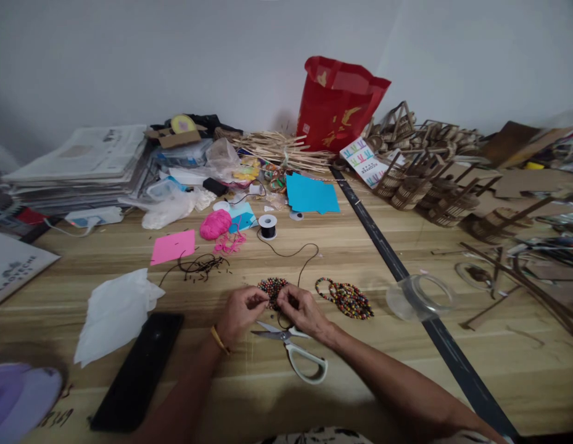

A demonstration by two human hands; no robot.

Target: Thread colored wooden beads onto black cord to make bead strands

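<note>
The right hand (305, 311) partly hides the beads (271, 285).

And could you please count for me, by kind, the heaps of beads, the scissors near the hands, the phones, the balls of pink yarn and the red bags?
Bead heaps: 2 (loose beads, strung beads)
Scissors: 1
Phone: 1
Ball of pink yarn: 1
Red bag: 1
Total: 6

Beads (272, 285): small, round, multicoloured; loose pile on tabletop (351, 259). Cord (317, 250): black, thin; slack curve beyond pile.
</note>
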